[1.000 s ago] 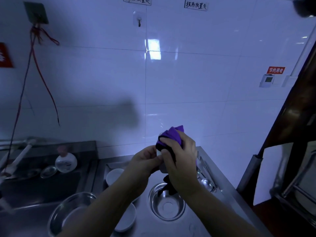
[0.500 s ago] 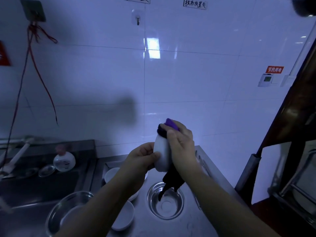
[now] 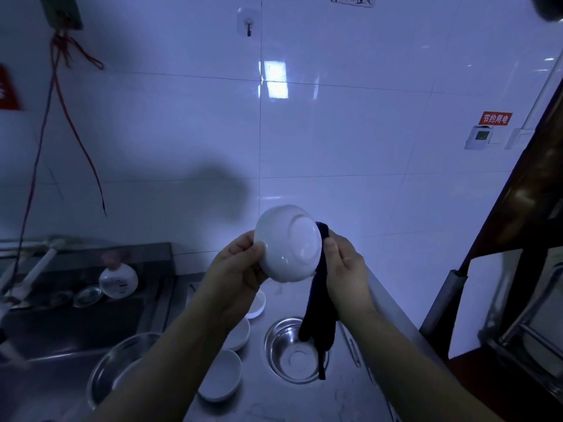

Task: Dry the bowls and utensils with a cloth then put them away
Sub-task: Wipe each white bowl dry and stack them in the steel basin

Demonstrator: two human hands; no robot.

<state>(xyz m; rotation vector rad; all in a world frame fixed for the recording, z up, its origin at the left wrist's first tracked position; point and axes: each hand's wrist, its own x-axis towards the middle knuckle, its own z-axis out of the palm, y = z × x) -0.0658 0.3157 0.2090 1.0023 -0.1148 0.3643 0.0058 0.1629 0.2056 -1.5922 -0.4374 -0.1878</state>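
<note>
1. A white bowl [image 3: 288, 243] is held up in front of the tiled wall, above the counter [image 3: 304, 400], with its underside and foot ring turned toward the camera.
2. The rim on the bowl's left side is pinched by the left hand [image 3: 240, 269], thumb on the outer wall and fingers curled behind; that grip is pressed onto the bowl.
3. A dark cloth [image 3: 320, 303] is held by the right hand [image 3: 344, 266] against the bowl's right edge, the fingers curled round the fabric; the loose end hangs down over a steel bowl [image 3: 297, 351] standing on the counter.
4. The white bowl is judged to be glazed ceramic: stiff, fairly light, breakable if dropped onto steel, and slippery where any water remains.
5. A hold across the rim, with thumb outside and fingers inside, is judged the safest; the foot ring offers a second purchase for turning.
6. The cloth is soft and limp, so it is best bunched in the palm before being pressed to the glaze.
7. More white bowls [image 3: 221, 379] wait on the counter below the left forearm, beside a larger steel basin [image 3: 122, 370]; whether they are dry cannot be told.
</note>
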